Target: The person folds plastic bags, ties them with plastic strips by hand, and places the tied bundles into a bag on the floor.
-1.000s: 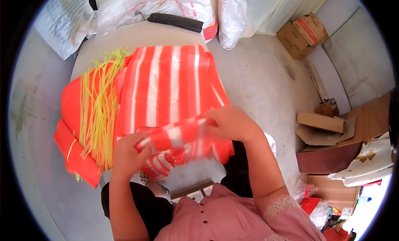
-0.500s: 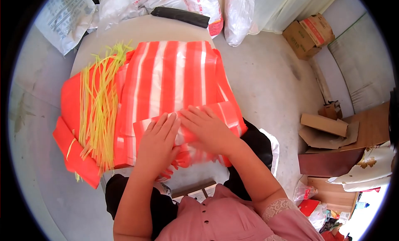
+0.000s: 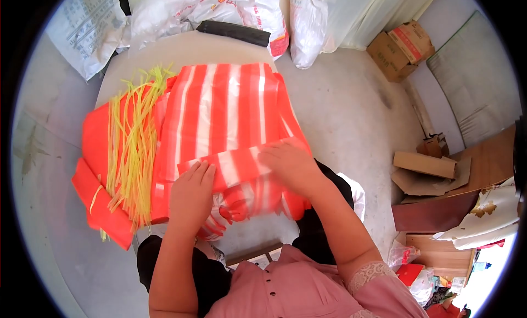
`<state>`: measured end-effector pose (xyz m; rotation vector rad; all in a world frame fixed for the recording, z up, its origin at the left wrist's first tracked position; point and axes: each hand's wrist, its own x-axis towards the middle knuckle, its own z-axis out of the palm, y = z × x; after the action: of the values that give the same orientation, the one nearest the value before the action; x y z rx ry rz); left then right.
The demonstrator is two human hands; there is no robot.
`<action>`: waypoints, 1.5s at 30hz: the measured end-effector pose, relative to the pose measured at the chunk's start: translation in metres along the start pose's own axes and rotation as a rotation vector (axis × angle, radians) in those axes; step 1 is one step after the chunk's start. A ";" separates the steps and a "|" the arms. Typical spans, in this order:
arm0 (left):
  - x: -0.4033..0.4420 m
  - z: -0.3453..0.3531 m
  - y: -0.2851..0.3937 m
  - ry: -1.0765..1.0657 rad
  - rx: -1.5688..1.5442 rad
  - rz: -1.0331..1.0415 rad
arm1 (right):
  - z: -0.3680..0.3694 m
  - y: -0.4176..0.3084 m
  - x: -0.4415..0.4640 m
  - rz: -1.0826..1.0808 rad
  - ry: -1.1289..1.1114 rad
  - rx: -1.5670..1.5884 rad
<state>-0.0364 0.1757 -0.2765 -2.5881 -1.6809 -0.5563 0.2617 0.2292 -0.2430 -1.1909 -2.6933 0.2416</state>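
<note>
A stack of red-and-white striped plastic bags (image 3: pixel 219 104) covers the near part of the table. Across its front edge lies a flat folded strip of the same striped plastic (image 3: pixel 235 167), slightly tilted. My left hand (image 3: pixel 191 194) rests on the strip's left end, fingers side by side and thumb hidden. On the right end, my right hand (image 3: pixel 291 163) lies with its fingers over the plastic, somewhat blurred. Both look laid on the strip rather than wrapped round it. Crumpled striped plastic (image 3: pixel 247 200) hangs below the strip, towards my lap.
Left of the stack, a bunch of yellow plastic strips (image 3: pixel 132 153) lies on red plastic (image 3: pixel 94 137), beside a tied red roll (image 3: pixel 101 203). A black roll (image 3: pixel 233 32) sits at the table's far edge, near white sacks (image 3: pixel 261 10). Cardboard boxes (image 3: pixel 398 52) stand on the floor.
My hands have moved apart along the folded strip, from its middle towards both ends, uncovering its centre. The view has shifted slightly.
</note>
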 end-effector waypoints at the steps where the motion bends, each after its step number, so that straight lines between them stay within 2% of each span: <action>1: -0.001 -0.007 0.001 -0.065 -0.063 -0.050 | -0.012 -0.002 0.002 0.022 -0.045 0.020; 3: 0.001 -0.035 0.011 -0.198 -0.192 -0.149 | -0.030 -0.010 0.006 0.083 0.115 -0.133; 4: 0.003 -0.040 0.014 -0.259 -0.398 -0.295 | -0.038 -0.015 0.008 0.114 0.193 -0.209; 6: 0.006 -0.046 0.017 -0.377 -0.813 -0.595 | -0.052 -0.026 0.020 0.098 0.579 -0.264; 7: -0.001 -0.036 0.014 -0.371 -1.145 -0.690 | -0.054 -0.031 0.027 0.085 0.773 -0.285; 9: -0.014 -0.004 0.007 -0.330 -1.818 -0.846 | -0.047 -0.033 0.032 -0.001 0.727 -0.115; 10: -0.013 -0.006 0.009 -0.330 -1.765 -0.840 | -0.041 -0.033 0.033 -0.041 0.702 -0.034; 12: -0.012 -0.013 0.013 -0.331 -1.659 -0.832 | -0.008 -0.031 0.025 -0.005 0.494 0.056; 15: -0.019 -0.005 0.007 -0.289 -1.337 -0.641 | 0.041 -0.037 0.006 0.055 0.233 0.136; 16: -0.019 -0.007 0.007 -0.293 -1.364 -0.655 | 0.052 -0.040 -0.002 0.082 0.156 0.150; 19: -0.018 -0.016 0.008 -0.302 -1.387 -0.671 | 0.060 -0.055 -0.015 -0.040 0.429 0.273; 21: -0.015 -0.016 0.006 -0.303 -1.322 -0.643 | 0.069 -0.058 -0.016 -0.059 0.193 0.245; 24: -0.003 -0.043 0.020 -0.384 -0.866 -0.640 | 0.071 -0.057 -0.013 -0.132 0.005 0.207; 27: -0.004 -0.041 0.026 -0.279 -0.476 -0.408 | 0.074 -0.055 -0.004 -0.202 -0.044 0.185; 30: -0.005 -0.027 0.024 -0.124 -0.511 -0.203 | 0.073 -0.052 0.008 -0.260 -0.074 0.123; 33: -0.004 -0.013 0.017 -0.160 -0.589 -0.088 | 0.055 -0.052 0.024 -0.304 -0.160 0.082; 34: -0.004 -0.009 0.017 -0.163 -0.582 -0.077 | 0.050 -0.052 0.028 -0.318 -0.197 0.074; 40: -0.011 0.006 0.016 -0.141 -0.501 -0.016 | 0.061 -0.043 0.043 -0.314 -0.094 0.053; 45: -0.014 0.009 0.014 -0.131 -0.459 0.025 | 0.057 -0.031 0.052 -0.283 -0.145 0.051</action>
<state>-0.0265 0.1592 -0.2863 -3.0100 -1.7246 -0.8827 0.1923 0.2432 -0.2862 -0.7926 -2.9180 0.3630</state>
